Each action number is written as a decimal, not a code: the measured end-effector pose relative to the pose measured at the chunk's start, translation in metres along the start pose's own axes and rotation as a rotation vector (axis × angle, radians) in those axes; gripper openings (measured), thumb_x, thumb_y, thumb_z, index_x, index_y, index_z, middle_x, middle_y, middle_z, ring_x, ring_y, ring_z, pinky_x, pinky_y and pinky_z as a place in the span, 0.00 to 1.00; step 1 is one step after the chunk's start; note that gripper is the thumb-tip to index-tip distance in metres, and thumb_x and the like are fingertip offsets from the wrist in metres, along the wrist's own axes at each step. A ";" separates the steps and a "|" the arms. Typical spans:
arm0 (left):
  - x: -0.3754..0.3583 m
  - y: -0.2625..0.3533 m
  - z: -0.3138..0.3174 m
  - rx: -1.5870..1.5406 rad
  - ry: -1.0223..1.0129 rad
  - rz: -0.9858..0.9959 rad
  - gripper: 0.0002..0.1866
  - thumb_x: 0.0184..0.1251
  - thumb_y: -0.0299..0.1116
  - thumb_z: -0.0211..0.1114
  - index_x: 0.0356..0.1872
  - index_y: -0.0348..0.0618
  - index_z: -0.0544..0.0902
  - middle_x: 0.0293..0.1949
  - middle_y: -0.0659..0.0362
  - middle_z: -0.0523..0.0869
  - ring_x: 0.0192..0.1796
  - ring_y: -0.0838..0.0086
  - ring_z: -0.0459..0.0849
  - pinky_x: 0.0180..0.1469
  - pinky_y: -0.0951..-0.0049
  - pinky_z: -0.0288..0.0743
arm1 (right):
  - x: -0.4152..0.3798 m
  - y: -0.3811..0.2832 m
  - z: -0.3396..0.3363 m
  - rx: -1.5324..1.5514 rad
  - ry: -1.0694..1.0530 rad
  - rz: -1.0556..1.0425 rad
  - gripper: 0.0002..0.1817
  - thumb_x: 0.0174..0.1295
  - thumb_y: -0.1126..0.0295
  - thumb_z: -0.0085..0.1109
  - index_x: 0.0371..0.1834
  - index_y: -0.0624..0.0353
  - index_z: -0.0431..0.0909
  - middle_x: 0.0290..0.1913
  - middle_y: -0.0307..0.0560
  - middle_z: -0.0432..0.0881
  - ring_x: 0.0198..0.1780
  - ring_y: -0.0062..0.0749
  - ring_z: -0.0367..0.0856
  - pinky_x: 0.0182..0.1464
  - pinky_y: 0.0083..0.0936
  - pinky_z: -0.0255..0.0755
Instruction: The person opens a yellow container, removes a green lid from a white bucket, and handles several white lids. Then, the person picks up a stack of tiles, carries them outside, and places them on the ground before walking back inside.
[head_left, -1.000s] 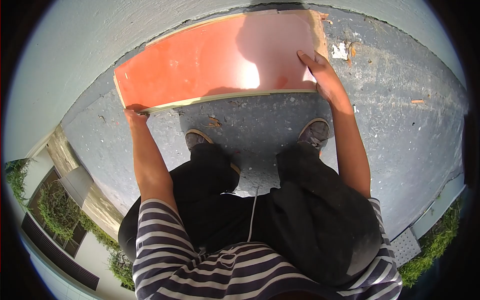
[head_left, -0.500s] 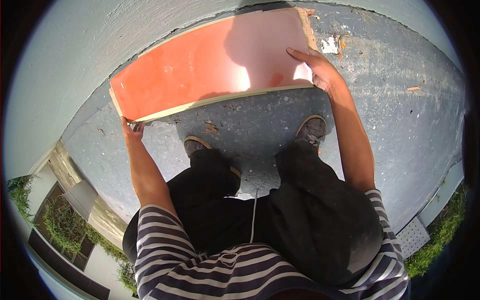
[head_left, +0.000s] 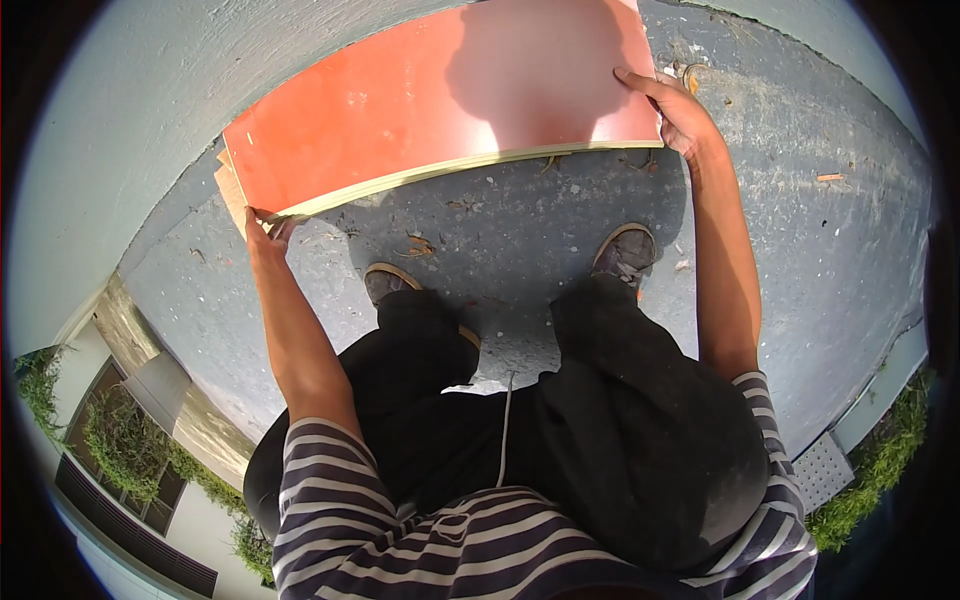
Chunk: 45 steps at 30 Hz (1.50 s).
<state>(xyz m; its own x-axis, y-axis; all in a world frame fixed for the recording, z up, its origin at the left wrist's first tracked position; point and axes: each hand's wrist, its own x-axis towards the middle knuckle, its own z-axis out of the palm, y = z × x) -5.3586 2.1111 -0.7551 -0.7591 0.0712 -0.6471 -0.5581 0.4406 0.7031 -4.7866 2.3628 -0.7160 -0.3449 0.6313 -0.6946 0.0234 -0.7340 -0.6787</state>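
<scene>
I hold a long plywood board with an orange-red face (head_left: 400, 110) out in front of me, raised above the grey concrete floor. My left hand (head_left: 262, 232) grips its near left corner from below. My right hand (head_left: 678, 108) clasps the right end, fingers spread over the red face. My head's shadow falls on the board's right half. The board's far edge runs along the base of a pale wall (head_left: 180, 70).
My two shoes (head_left: 625, 250) stand on the rough concrete floor (head_left: 820, 260), which carries wood chips and debris. The floor ends at a ledge behind me, with buildings and greenery (head_left: 110, 440) far below at the left and grass at the right.
The board has lifted and shifted up and to the right in view. Both hands moved with it, and the paper scraps by its right end are now covered.
</scene>
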 end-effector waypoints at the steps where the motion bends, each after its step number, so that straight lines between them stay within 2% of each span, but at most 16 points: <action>1: 0.002 0.000 0.000 -0.002 0.008 -0.003 0.31 0.68 0.56 0.54 0.65 0.49 0.62 0.60 0.42 0.64 0.59 0.47 0.69 0.58 0.45 0.74 | -0.001 -0.002 0.000 -0.025 -0.001 0.008 0.22 0.59 0.62 0.65 0.49 0.70 0.76 0.42 0.51 0.83 0.41 0.27 0.83 0.42 0.20 0.78; 6: -0.017 -0.005 0.008 0.065 0.057 -0.050 0.39 0.63 0.65 0.52 0.67 0.49 0.60 0.61 0.43 0.63 0.64 0.50 0.64 0.62 0.44 0.64 | 0.005 0.019 0.001 -0.284 0.212 -0.253 0.38 0.57 0.50 0.64 0.55 0.78 0.69 0.45 0.61 0.81 0.48 0.39 0.82 0.53 0.27 0.74; 8: -0.030 -0.006 0.016 0.066 0.082 -0.107 0.42 0.62 0.68 0.51 0.68 0.49 0.58 0.63 0.44 0.62 0.67 0.51 0.60 0.64 0.43 0.59 | -0.004 0.018 0.006 -0.421 0.263 -0.238 0.46 0.54 0.45 0.63 0.60 0.81 0.64 0.50 0.68 0.78 0.53 0.45 0.80 0.57 0.30 0.71; 9: -0.018 -0.007 0.016 -0.199 0.059 -0.328 0.45 0.59 0.69 0.54 0.69 0.49 0.56 0.66 0.46 0.58 0.68 0.53 0.59 0.62 0.44 0.64 | -0.007 0.018 0.008 -0.488 0.291 -0.228 0.51 0.53 0.42 0.62 0.62 0.83 0.61 0.52 0.71 0.76 0.56 0.48 0.78 0.58 0.32 0.69; 15: -0.022 -0.024 0.025 -0.509 -0.168 -0.261 0.40 0.65 0.65 0.48 0.70 0.49 0.56 0.72 0.46 0.50 0.72 0.50 0.52 0.66 0.38 0.54 | -0.005 0.034 -0.002 -0.511 0.395 -0.021 0.66 0.45 0.31 0.61 0.68 0.83 0.49 0.63 0.80 0.64 0.68 0.56 0.64 0.65 0.37 0.62; 18: -0.015 -0.027 0.017 -0.572 -0.248 -0.302 0.43 0.64 0.63 0.53 0.70 0.44 0.52 0.71 0.45 0.50 0.72 0.48 0.53 0.67 0.36 0.55 | -0.011 0.030 0.005 -0.411 0.408 0.062 0.67 0.42 0.29 0.62 0.67 0.84 0.52 0.63 0.80 0.64 0.67 0.58 0.65 0.66 0.39 0.61; 22: -0.024 -0.024 0.013 -0.617 -0.176 -0.309 0.57 0.58 0.56 0.67 0.69 0.26 0.39 0.71 0.39 0.49 0.73 0.43 0.52 0.68 0.35 0.55 | -0.003 0.033 0.013 -0.220 0.319 -0.149 0.55 0.52 0.37 0.64 0.60 0.86 0.62 0.56 0.71 0.73 0.61 0.48 0.72 0.64 0.36 0.62; 29: 0.004 -0.013 0.015 -0.635 -0.049 -0.288 0.54 0.62 0.52 0.65 0.69 0.26 0.38 0.72 0.40 0.49 0.75 0.47 0.48 0.73 0.41 0.45 | -0.006 0.026 0.013 -0.345 0.349 0.014 0.66 0.48 0.29 0.61 0.59 0.95 0.53 0.59 0.86 0.65 0.66 0.60 0.65 0.67 0.38 0.59; 36: -0.014 -0.007 0.019 -0.614 -0.112 -0.242 0.55 0.62 0.50 0.66 0.68 0.23 0.35 0.73 0.37 0.44 0.74 0.44 0.48 0.72 0.37 0.47 | -0.011 0.020 0.015 -0.335 0.299 -0.046 0.61 0.49 0.30 0.60 0.55 0.94 0.60 0.51 0.82 0.73 0.58 0.56 0.74 0.59 0.36 0.69; 37: 0.002 -0.008 0.010 -0.640 -0.103 -0.291 0.54 0.62 0.49 0.66 0.69 0.24 0.37 0.73 0.37 0.44 0.74 0.45 0.48 0.72 0.38 0.46 | -0.024 0.006 0.025 -0.268 0.227 -0.041 0.58 0.51 0.32 0.60 0.53 0.92 0.64 0.47 0.78 0.77 0.54 0.51 0.78 0.54 0.34 0.74; 38: 0.023 -0.012 0.002 -0.717 -0.195 -0.351 0.54 0.60 0.49 0.68 0.69 0.25 0.40 0.73 0.38 0.47 0.74 0.45 0.48 0.73 0.39 0.45 | -0.011 0.024 0.018 -0.339 0.391 -0.075 0.54 0.51 0.33 0.60 0.51 0.88 0.69 0.47 0.74 0.78 0.54 0.48 0.79 0.55 0.33 0.73; 40: -0.007 -0.001 0.027 -0.788 -0.129 -0.466 0.50 0.58 0.51 0.67 0.69 0.29 0.48 0.70 0.39 0.55 0.71 0.43 0.57 0.67 0.35 0.57 | 0.001 0.038 0.004 -0.385 0.375 -0.163 0.56 0.49 0.33 0.61 0.58 0.85 0.66 0.55 0.77 0.73 0.60 0.60 0.73 0.63 0.36 0.65; 41: 0.006 -0.002 0.023 -0.633 -0.163 -0.425 0.45 0.60 0.55 0.63 0.69 0.36 0.55 0.68 0.40 0.58 0.68 0.42 0.61 0.63 0.32 0.62 | 0.016 0.057 -0.006 -0.449 0.404 -0.168 0.54 0.51 0.30 0.58 0.59 0.80 0.68 0.53 0.72 0.76 0.59 0.53 0.74 0.64 0.35 0.63; 43: 0.041 -0.017 0.015 -0.523 -0.191 -0.176 0.38 0.62 0.57 0.59 0.67 0.46 0.64 0.67 0.43 0.63 0.66 0.45 0.65 0.59 0.38 0.69 | -0.027 0.026 0.010 -0.685 0.526 -0.061 0.61 0.48 0.26 0.55 0.68 0.74 0.57 0.65 0.76 0.62 0.67 0.63 0.62 0.67 0.44 0.58; 44: 0.008 -0.013 0.011 -0.407 -0.362 0.006 0.38 0.62 0.55 0.60 0.67 0.44 0.64 0.66 0.46 0.66 0.65 0.49 0.67 0.60 0.45 0.70 | -0.057 0.016 0.018 -0.726 0.584 -0.037 0.59 0.49 0.27 0.54 0.70 0.70 0.54 0.63 0.73 0.63 0.66 0.62 0.61 0.67 0.46 0.57; 45: -0.012 -0.010 0.009 -0.370 -0.184 -0.090 0.36 0.62 0.55 0.60 0.67 0.45 0.65 0.65 0.47 0.67 0.65 0.51 0.67 0.61 0.46 0.69 | -0.087 0.017 0.024 -0.702 0.664 -0.101 0.53 0.53 0.31 0.55 0.70 0.65 0.57 0.61 0.69 0.66 0.65 0.61 0.62 0.66 0.46 0.58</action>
<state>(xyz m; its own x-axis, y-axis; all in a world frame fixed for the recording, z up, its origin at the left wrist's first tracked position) -5.3402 2.1141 -0.7571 -0.6484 0.2204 -0.7287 -0.7272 0.1038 0.6785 -4.7782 2.2890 -0.6616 0.2189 0.8536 -0.4727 0.6514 -0.4885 -0.5805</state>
